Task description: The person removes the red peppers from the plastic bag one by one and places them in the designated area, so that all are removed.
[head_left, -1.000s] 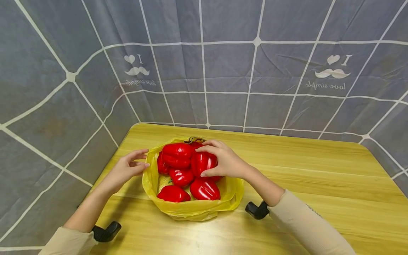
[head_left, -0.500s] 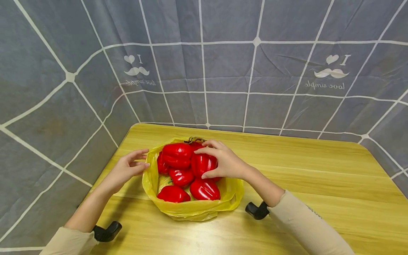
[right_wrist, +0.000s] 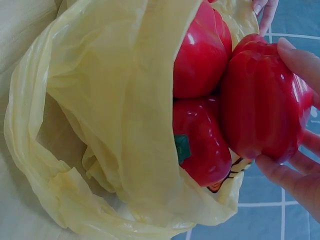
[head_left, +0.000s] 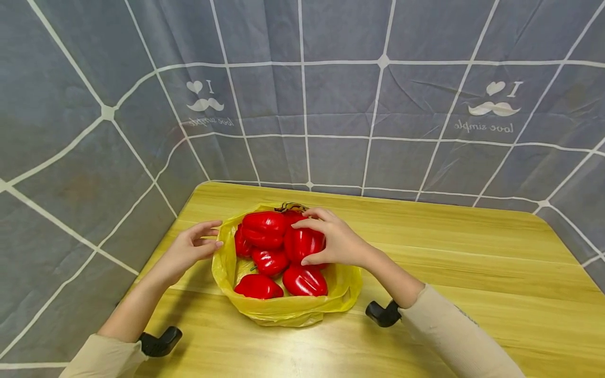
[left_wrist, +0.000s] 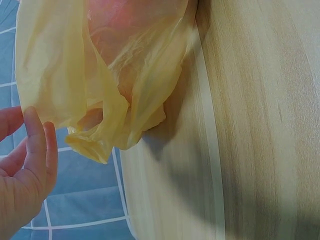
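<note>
A yellow plastic bag [head_left: 283, 315] lies with its mouth spread, and several glossy red bell peppers are inside it. At its left rim my left hand [head_left: 186, 249] pinches the plastic; the left wrist view shows the fingertips at the edge of the bag [left_wrist: 55, 75]. Over the right side of the pile, my right hand [head_left: 342, 240] holds one red bell pepper [head_left: 299, 242], thumb on its near side and fingers over the far side. In the right wrist view that bell pepper [right_wrist: 260, 100] touches the others. A bell pepper with a green stem [right_wrist: 202, 145] lies below it.
The bag stands on a wood-grain table [head_left: 454, 262], left of its middle. Behind and to the left hangs a grey curtain [head_left: 340, 105] with white grid lines. Black wrist mounts [head_left: 160, 341] stick out beside both forearms.
Both hands keep their places on the bag and the bell pepper. The whole head view has shifted very slightly; the bell peppers lie as before.
</note>
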Tool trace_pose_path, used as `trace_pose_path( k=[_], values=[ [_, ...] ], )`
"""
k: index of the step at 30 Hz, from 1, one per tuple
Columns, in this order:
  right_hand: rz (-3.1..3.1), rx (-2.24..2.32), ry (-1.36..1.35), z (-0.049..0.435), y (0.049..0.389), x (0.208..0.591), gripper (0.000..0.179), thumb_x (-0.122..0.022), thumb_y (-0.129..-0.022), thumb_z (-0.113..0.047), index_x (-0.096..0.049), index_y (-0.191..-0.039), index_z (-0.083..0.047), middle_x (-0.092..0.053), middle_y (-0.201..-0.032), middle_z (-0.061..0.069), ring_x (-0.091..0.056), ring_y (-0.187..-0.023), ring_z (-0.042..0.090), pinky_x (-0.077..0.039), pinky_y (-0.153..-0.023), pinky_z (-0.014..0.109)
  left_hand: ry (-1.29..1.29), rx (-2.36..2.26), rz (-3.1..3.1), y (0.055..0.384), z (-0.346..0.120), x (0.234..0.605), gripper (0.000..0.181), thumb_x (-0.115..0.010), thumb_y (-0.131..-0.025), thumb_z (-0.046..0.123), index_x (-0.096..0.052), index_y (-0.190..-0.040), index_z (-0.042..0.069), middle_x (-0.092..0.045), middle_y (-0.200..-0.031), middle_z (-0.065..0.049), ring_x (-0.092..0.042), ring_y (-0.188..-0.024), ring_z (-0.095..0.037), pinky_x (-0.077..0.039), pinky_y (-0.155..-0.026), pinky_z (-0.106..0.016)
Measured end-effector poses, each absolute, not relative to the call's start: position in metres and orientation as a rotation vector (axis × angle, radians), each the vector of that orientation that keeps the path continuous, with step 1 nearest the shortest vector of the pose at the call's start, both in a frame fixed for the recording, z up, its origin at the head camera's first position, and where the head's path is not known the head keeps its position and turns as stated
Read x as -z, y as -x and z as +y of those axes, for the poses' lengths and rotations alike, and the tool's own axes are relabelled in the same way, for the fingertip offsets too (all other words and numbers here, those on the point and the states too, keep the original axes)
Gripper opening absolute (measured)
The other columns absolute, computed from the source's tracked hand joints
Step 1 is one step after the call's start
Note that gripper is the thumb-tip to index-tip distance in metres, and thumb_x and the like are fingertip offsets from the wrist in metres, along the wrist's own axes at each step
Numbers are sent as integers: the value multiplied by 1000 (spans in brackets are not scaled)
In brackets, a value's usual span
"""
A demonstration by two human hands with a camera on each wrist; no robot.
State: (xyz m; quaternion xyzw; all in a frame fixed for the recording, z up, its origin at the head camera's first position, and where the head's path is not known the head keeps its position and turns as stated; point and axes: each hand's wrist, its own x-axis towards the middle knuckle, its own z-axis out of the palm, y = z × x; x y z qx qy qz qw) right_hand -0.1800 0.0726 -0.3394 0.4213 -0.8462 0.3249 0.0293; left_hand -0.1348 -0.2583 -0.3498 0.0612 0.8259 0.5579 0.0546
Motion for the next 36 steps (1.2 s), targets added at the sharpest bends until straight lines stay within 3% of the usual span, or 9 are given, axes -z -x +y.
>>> trace_pose_path(
  k=[17, 26, 33, 36],
  values=[
    [-2510, -1235, -1145, 100, 184, 337, 62, -85, -67, -24, -60, -124, -15, -45, -131, 6, -49, -112, 22, -51, -79, 32, -213, -1801, 2398, 139, -263, 356, 55, -57, -91, 3, -32, -138, -11, -40, -126, -34, -55, -94, -4, -51, -76, -23],
    [-2457, -1340, -972, 132, 190, 333, 63, -84, -67, -16, -59, -125, -11, -44, -130, 9, -47, -112, 25, -52, -81, 41, -208, -1834, 2337, 139, -267, 360, 55, -55, -92, 4, -30, -138, -11, -46, -121, -27, -58, -90, -4, -51, -75, -23],
    [-2452, -1352, -818, 148, 174, 317, 60, -81, -67, 2, -56, -122, 5, -42, -129, 23, -47, -112, 37, -50, -79, 51, -207, -1830, 2347, 141, -267, 360, 55, -55, -92, 4, -30, -138, -11, -47, -120, -27, -57, -90, -4, -51, -75, -23],
    [-2457, -1359, -775, 158, 176, 323, 61, -80, -68, 2, -55, -123, 4, -41, -130, 22, -46, -113, 38, -50, -79, 51, -207, -1835, 2331, 141, -266, 360, 55, -55, -92, 3, -29, -139, -11, -47, -120, -26, -58, -90, -4, -51, -76, -23]
  ],
)
